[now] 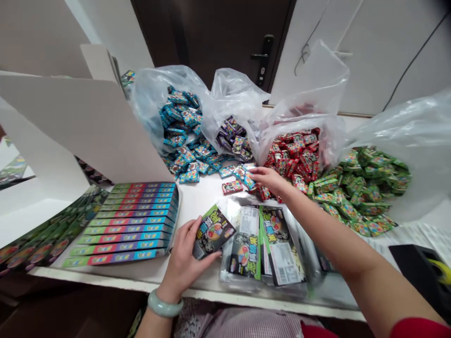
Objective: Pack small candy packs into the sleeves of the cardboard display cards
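My left grip (183, 265) is clamped on a black pouch (216, 230) just above the near tabletop (197, 199), fingers along its left side and thumb by the near edge, which I think leaves its far right side free. My right grip (269, 180) has its fingertips at the right end of a blue packet (241, 174); I cannot tell whether they pinch it or only touch. A loose red packet (232, 187) lies just nearer. Between my forearms, printed black cards (245, 251) lie on clear plastic, close to me, probably for easy reach. Farther off, blue, purple, red and green piles (373, 176) spill from clear bags (172, 77), seemingly parted by colour. At left, striped boxes (130, 220) stand in close rows, likely to save room.
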A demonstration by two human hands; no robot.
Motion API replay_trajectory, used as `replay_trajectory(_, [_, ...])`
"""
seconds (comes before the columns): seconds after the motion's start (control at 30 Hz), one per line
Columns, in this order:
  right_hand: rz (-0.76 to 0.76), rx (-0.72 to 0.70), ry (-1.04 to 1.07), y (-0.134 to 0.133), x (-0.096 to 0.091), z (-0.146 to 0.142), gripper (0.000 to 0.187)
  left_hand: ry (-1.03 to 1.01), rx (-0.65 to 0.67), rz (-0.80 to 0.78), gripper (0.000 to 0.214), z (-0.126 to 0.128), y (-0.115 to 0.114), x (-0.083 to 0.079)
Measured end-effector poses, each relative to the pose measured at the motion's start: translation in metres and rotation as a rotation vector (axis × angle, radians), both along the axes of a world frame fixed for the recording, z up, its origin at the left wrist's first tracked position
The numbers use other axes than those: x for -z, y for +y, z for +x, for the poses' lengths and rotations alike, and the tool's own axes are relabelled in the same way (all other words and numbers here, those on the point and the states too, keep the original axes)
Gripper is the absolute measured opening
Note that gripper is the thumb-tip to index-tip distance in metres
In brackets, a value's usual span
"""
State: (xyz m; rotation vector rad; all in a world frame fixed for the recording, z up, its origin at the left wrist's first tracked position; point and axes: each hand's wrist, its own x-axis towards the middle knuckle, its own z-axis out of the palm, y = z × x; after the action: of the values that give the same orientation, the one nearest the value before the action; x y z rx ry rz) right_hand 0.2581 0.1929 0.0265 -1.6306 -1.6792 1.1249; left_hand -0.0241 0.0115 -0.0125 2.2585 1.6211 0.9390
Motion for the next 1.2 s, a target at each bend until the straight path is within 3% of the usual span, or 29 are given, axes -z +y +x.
replay_trajectory(0.13, [-0.114, -0.013, 0.420, -0.059, -0.002, 0.035, 0.033, 0.038, 0.036, 0.026, 0.087, 0.008, 0.002, -0.002])
replay_trajectory(0.23, [-0.119, -0.029, 0.464, -0.089, -0.003, 0.057, 0.037, 0.065, 0.060, 0.030, 0.087, 0.013, 0.004, -0.005])
replay_trajectory(0.33, [0.096, -0.107, 0.315, -0.108, 0.003, 0.076, 0.032, 0.079, 0.080, 0.022, 0.087, 0.019, 0.006, -0.008])
replay_trajectory(0.47, [0.482, -0.284, -0.137, -0.123, 0.023, 0.097, 0.033, 0.095, 0.105, 0.006, 0.086, 0.028, 0.008, -0.012])
replay_trajectory(0.63, [0.571, -0.421, -0.397, -0.146, 0.041, 0.114, 0.042, 0.100, 0.128, -0.007, 0.086, 0.036, 0.008, -0.014])
replay_trajectory(0.77, [0.480, -0.274, -0.453, -0.166, 0.034, 0.107, 0.039, 0.088, 0.154, -0.023, 0.086, 0.039, 0.010, -0.014])
replay_trajectory(0.87, [0.358, -0.154, -0.554, -0.175, 0.029, 0.089, 0.072, 0.093, 0.203, -0.056, 0.086, 0.045, 0.012, -0.014])
replay_trajectory(0.93, [0.321, -0.120, -0.590, -0.179, 0.028, 0.080, 0.075, 0.105, 0.239, -0.076, 0.086, 0.049, 0.013, -0.015])
replay_trajectory(1.1, [0.495, -0.056, -0.409, -0.184, 0.008, 0.084, 0.057, 0.117, 0.336, -0.132, 0.081, 0.058, 0.010, -0.020])
replay_trajectory(1.2, [0.591, -0.224, -0.371, -0.184, -0.019, 0.089, 0.055, 0.109, 0.391, -0.158, 0.082, 0.063, 0.010, -0.023])
